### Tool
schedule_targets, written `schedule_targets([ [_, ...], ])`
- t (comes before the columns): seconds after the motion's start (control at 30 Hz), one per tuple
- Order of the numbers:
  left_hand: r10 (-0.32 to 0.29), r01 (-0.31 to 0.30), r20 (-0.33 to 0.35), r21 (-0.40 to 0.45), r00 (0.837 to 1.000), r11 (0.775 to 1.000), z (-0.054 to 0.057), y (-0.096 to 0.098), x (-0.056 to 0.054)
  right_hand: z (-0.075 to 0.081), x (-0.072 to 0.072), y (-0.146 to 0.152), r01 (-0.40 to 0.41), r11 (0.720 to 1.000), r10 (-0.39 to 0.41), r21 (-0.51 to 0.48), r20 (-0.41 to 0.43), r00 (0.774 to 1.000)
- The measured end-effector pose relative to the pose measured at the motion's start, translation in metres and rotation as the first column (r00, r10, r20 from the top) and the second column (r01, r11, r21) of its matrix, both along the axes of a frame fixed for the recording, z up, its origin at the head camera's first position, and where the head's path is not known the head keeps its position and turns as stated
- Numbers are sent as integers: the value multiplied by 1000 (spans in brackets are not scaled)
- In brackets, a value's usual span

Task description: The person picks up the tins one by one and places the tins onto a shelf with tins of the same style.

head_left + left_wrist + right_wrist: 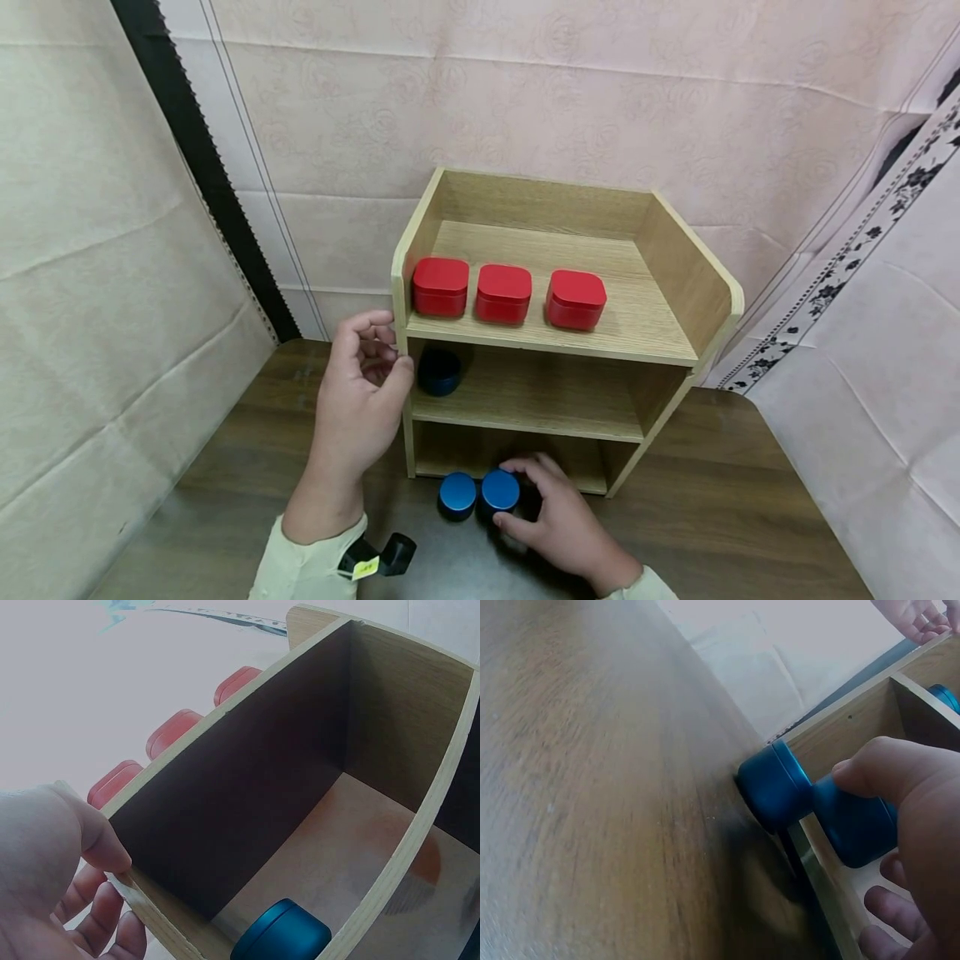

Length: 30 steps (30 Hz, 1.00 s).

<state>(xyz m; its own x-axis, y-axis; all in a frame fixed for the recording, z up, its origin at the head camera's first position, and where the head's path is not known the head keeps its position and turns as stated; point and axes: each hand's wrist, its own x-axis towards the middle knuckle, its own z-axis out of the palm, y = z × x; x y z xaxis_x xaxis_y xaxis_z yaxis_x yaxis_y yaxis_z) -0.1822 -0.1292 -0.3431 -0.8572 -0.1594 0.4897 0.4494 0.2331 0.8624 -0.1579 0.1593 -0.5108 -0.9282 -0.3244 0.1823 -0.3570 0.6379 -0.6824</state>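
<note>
My right hand point(558, 527) pinches a round blue tin point(500, 490) between thumb and fingers, in front of the lowest shelf. Just left of it, a second blue tin point(457, 496) stands on the table; the right wrist view shows the two side by side. At the upper left, my left hand point(362, 408) holds the side panel of a small wooden shelf unit point(154, 906), thumb on the front edge and fingers curled on the outer side. Inside the middle compartment, near that panel, sits another blue tin point(282, 934).
Three red rounded-square tins point(440, 287) line the front of the top shelf. Under the unit is a brown wooden table point(720, 500). Pale patterned cloth point(547, 108) hangs behind and on both sides. A black strap with a yellow tag point(366, 567) circles my left wrist.
</note>
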Motion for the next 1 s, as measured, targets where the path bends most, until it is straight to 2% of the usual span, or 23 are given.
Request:
schedule_targets([
  [0.33,-9,9,-13,5,1000,1000,0,0,0,11,4,5,-32,998,32,-52,-1,999],
  [1.0,1,-1,-6,-5,1000,1000,-1,0,0,56,23,5,-73,993,73,-96,-3,997],
])
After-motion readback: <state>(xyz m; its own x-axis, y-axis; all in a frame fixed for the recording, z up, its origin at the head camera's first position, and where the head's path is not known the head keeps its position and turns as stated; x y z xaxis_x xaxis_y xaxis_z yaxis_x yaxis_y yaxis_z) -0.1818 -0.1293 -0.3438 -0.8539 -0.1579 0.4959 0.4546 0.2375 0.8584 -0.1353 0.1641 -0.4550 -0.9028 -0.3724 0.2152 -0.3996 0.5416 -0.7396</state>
